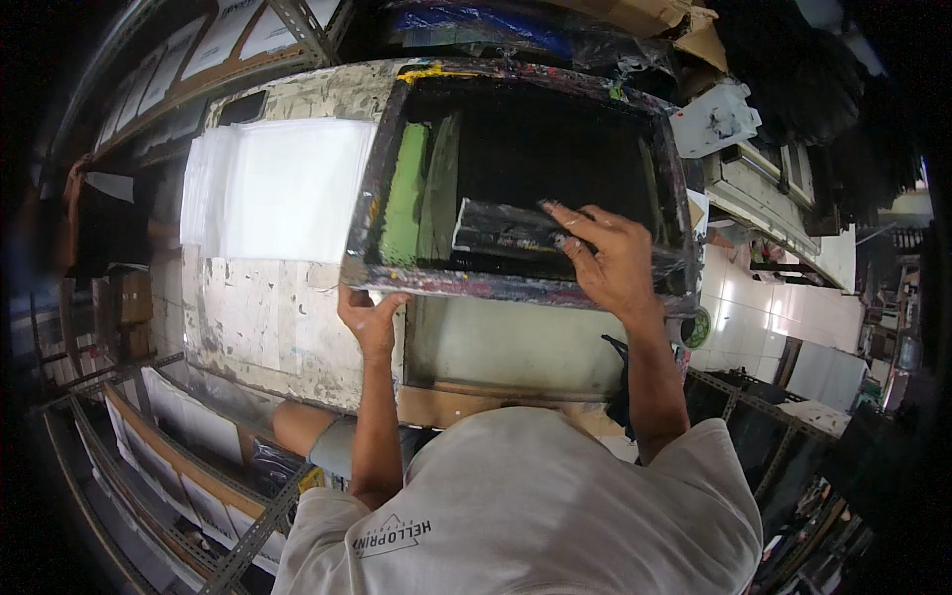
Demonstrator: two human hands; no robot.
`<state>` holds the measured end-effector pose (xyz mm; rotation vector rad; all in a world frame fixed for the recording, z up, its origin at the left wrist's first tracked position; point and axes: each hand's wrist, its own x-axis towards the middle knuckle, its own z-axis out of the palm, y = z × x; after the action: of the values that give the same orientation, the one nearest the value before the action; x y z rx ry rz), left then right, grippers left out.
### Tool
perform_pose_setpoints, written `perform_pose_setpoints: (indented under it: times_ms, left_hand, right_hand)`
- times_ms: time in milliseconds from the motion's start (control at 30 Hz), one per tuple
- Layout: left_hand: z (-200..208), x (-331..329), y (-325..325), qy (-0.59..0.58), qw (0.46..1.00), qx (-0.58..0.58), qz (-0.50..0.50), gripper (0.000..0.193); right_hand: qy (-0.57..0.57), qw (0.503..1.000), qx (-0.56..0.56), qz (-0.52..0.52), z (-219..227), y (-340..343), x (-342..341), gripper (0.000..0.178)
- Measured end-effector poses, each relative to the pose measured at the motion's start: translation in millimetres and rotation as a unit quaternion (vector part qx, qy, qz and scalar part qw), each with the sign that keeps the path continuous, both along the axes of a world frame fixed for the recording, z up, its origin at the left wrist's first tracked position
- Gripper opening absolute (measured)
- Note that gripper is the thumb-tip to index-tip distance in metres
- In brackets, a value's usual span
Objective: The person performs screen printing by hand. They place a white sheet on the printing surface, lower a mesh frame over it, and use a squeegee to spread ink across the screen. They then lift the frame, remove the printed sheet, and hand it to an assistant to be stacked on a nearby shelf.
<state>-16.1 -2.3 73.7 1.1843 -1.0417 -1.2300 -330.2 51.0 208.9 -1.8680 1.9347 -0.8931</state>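
A screen-printing frame (476, 286), stained with dark and coloured ink, lies over the worktable. Black ink covers most of its mesh, and a light green band (407, 188) runs along the left inside. My left hand (369, 319) grips the frame's near left corner, thumb along the near edge; its other fingers are partly hidden. Inside the frame, my right hand (617, 260) holds a black-smeared squeegee (496, 228) by its right part, fingers stretched along the top. A stack of white sheets (297, 188) lies just left of the frame.
The table (293, 317) has a peeling, paint-flecked top, with a pale recessed panel (506, 342) before me. Metal shelves (178, 466) stand at lower left. A white plastic container (716, 119) sits beyond the frame's right corner. Cardboard and plastic wrap (496, 28) crowd the far side.
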Motion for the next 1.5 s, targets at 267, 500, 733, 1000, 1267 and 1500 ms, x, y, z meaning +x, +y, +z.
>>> perform_pose_setpoints:
  times_ms: [267,500,733,1000,1267,1500]
  left_hand:
    - [-62.6,15.7,9.5,-0.32,0.942,-0.101,0.018,0.094]
    - [-59.0,17.3,12.4,-0.343,0.935,-0.091,0.013,0.097]
    - [-60.9,21.7,12.7,-0.322,0.94,-0.111,0.007,0.095]
    - [-60.0,18.7,14.5,-0.267,0.955,-0.126,0.014,0.096]
    - [-81.7,21.8,18.7,-0.107,0.994,-0.029,0.007,0.087]
    - [-24.5,-0.8,16.5,-0.044,0.997,-0.035,0.052,0.082]
  right_hand:
    - [0.153,0.967,0.2,0.029,-94.1,11.2,5.4,0.077]
    - [0.128,0.988,0.091,-0.003,-131.5,-45.3,-15.3,0.072]
    - [0.208,0.976,0.014,-0.058,-150.1,-161.9,-82.7,0.077]
    - [0.148,0.987,0.016,-0.054,-142.0,-218.6,-127.1,0.065]
    - [0.194,0.98,-0.007,-0.045,-128.6,-178.9,-91.1,0.046]
    - [0.176,0.984,-0.028,-0.012,-93.4,-59.4,-24.8,0.046]
